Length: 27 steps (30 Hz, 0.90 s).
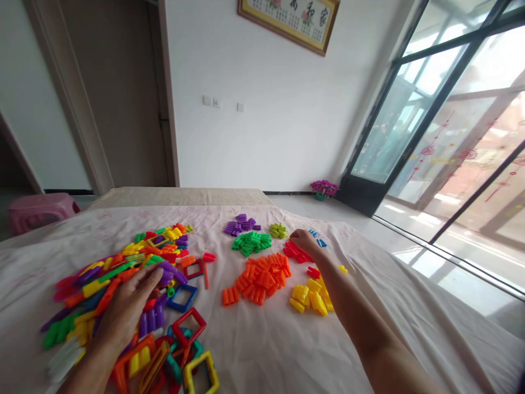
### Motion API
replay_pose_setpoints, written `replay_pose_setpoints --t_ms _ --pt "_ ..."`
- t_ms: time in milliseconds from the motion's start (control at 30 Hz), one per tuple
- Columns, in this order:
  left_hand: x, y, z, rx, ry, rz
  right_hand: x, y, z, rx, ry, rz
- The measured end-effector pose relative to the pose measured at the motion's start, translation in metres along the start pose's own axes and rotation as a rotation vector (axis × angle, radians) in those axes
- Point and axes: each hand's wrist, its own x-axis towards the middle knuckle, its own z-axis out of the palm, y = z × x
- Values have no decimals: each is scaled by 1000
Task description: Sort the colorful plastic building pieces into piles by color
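Observation:
My left hand (137,290) rests over a large mixed pile of coloured plastic pieces, its fingers bent beside a purple piece (168,273); whether it grips that piece is unclear. My right hand (304,239) reaches to the red pile (295,252), fingers pointing down with the tips hidden. Around it lie a lime pile (278,231), a few blue pieces (321,242) and a yellow pile (314,295), partly behind my right forearm. An orange pile (264,276), a green pile (251,242) and a purple pile (241,225) sit between the hands.
Square frames in blue (182,298), red (189,327) and yellow (201,374) lie at the near left on the pale cloth (254,350). A pink stool (43,212) stands at the left. Potted pink flowers (324,189) are on the floor by the glass door.

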Motion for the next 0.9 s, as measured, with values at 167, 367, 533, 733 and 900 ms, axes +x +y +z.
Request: replay_pose_setpoints --t_ms 167,367,533,733,900 --pt "-3 1 6 -131 -66 -113 -3 -18 -9 -19 121 11" --pt "-17 10 18 -196 -187 -99 -62 -140 53 620 -464 -334" --pt "-24 11 29 -212 -259 -66 -115 -215 103 840 -825 -426" --pt "-19 22 19 -101 -226 16 -91 -216 136 869 -770 -385" --pt "4 22 -44 94 361 268 -16 -184 133 592 -377 -215"
